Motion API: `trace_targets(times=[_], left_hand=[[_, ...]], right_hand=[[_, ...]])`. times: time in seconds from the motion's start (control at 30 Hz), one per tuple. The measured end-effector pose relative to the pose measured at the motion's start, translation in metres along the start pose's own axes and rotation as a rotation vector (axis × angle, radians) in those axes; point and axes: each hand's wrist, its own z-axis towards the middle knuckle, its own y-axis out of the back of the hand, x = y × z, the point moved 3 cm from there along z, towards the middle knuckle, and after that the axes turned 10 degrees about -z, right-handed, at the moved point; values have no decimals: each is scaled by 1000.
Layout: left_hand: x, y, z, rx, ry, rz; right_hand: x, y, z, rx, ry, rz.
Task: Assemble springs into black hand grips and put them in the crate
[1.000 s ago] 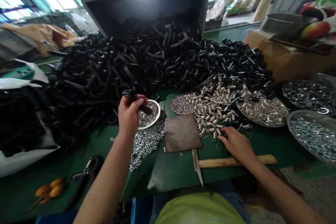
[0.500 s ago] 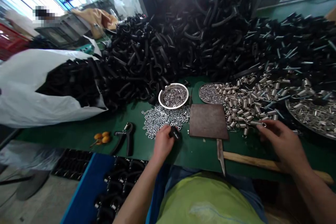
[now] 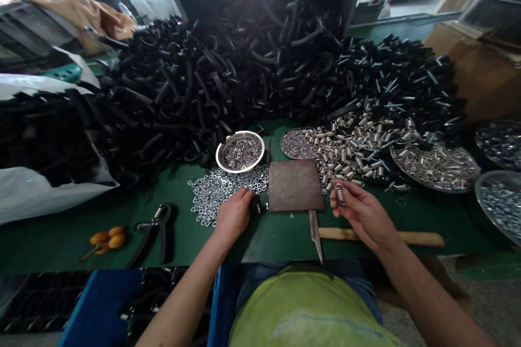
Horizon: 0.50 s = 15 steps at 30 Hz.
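My left hand [image 3: 233, 217] is closed around a small black part [image 3: 255, 205], most of it hidden by the fingers. It rests by the loose silvery nuts [image 3: 211, 192], just left of a flat dark metal plate [image 3: 296, 185]. Between the thumb and fingers of my right hand [image 3: 366, 216] is a metal coil spring [image 3: 340, 194], held up at the plate's right edge. Behind that hand spreads a heap of similar springs [image 3: 354, 149]. A hammer [image 3: 340, 233] lies below the plate, its wooden handle passing under my right hand.
Black handle parts [image 3: 244, 70] are heaped across the back. A round metal bowl [image 3: 240, 152] holds small pieces; a tray of pins [image 3: 435, 165] stands right. On the left lie a hand grip [image 3: 160, 233] and orange fruits [image 3: 108, 238]. A blue crate [image 3: 100, 303] sits below the table edge.
My right hand has come left from the spring heap toward the plate, carrying a spring. My left hand still grips the black part. The view has swung to the right.
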Motion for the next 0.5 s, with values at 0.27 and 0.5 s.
trace_targets(times=[0.27,0.5], left_hand=[[-2,-1,2,20,-37,41],[-3,-7,0,-48,-46,-23]], right_hand=[[-10,-2,2,5,10,-122],[-6,-10,-2,13,-49,-72]])
